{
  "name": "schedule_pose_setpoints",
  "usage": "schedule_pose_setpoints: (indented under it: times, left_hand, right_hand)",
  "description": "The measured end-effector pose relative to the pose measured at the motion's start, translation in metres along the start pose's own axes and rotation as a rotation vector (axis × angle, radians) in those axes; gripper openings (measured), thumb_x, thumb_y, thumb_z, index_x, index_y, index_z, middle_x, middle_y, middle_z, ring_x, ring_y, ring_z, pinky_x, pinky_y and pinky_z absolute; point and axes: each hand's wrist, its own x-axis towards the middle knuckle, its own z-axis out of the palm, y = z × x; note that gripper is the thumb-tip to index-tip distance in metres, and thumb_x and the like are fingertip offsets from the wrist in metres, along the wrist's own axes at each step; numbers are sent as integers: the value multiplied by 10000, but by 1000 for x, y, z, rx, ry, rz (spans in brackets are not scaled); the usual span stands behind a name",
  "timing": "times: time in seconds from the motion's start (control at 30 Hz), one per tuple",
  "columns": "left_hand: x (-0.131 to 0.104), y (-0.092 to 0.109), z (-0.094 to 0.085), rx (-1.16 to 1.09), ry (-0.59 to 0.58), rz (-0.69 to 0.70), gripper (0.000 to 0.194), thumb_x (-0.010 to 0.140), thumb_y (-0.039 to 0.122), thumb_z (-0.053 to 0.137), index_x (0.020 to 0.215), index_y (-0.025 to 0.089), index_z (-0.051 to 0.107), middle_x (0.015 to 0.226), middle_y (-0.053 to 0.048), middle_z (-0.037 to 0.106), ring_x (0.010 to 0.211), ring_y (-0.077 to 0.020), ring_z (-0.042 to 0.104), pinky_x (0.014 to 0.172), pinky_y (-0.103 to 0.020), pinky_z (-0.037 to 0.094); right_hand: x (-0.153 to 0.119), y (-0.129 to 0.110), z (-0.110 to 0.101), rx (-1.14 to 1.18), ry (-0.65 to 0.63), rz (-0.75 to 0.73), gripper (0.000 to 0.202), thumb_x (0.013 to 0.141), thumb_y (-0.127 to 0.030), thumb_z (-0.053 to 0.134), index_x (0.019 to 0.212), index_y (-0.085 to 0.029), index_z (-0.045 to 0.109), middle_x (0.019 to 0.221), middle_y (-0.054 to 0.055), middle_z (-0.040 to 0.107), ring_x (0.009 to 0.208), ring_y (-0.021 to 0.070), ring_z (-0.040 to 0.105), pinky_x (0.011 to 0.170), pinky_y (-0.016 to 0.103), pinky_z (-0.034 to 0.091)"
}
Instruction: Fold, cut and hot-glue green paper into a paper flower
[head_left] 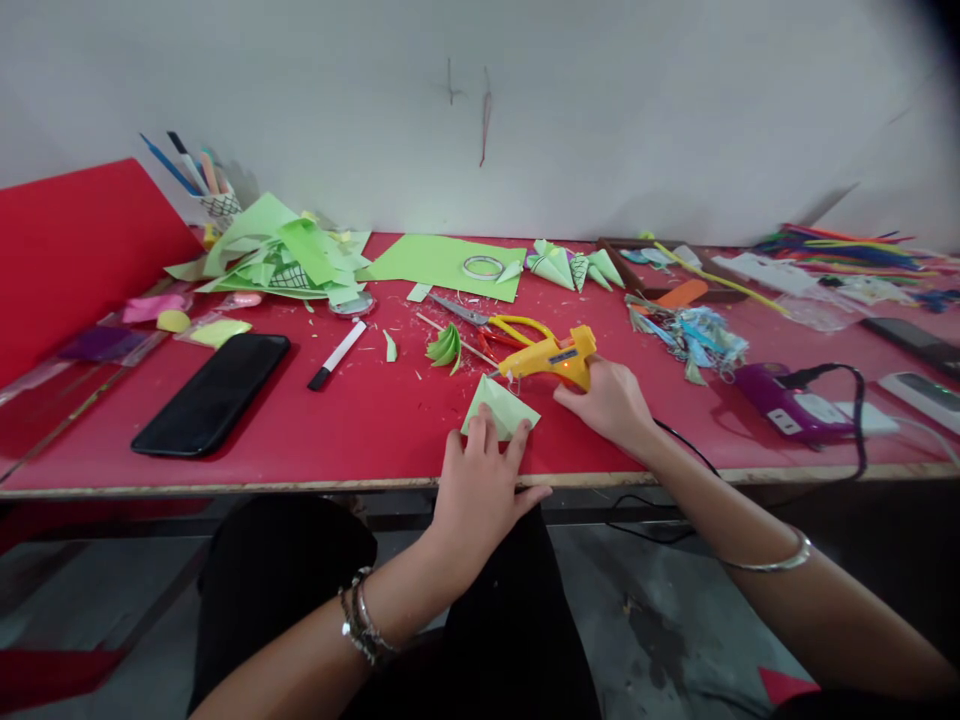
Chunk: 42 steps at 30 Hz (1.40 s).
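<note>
Near the table's front edge lies a folded light green paper piece (504,408). My left hand (480,480) rests on it with the fingers spread, their tips on the paper. My right hand (611,400) is closed round the handle of a yellow glue gun (551,358), whose nozzle points left, just above the paper's top corner. A fan-like green paper piece (445,348) sits behind the paper to the left. Yellow-handled scissors (521,328) lie behind the glue gun, partly hidden by it.
Left on the red table (360,440) are a black phone (214,395), a marker (337,355) and a green paper heap (289,255). Green cones (553,265) stand at the back. A purple power adapter (791,402) and a black cable (859,410) are at right.
</note>
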Motion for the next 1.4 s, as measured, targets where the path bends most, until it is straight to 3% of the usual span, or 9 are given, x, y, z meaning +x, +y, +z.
schedule_pose_setpoints:
  times: [0.47, 1.4]
  left_hand:
    - [1, 0, -3, -2, -44, 0, 669, 752, 606, 329, 1315, 247, 283, 1270, -179, 395, 1088, -293, 390, 817, -411, 361]
    - [0, 0, -3, 17, -24, -8, 665, 750, 593, 358, 1312, 243, 291, 1267, -180, 385, 1065, -291, 398, 816, -401, 371]
  right_hand:
    - [2, 0, -1, 1, -9, 0, 294, 678, -389, 497, 812, -131, 542, 632, 59, 588, 602, 193, 558, 483, 246, 321]
    - [-7, 10, -5, 25, -8, -8, 272, 680, -365, 488, 813, -136, 550, 639, 54, 593, 597, 183, 553, 480, 238, 308]
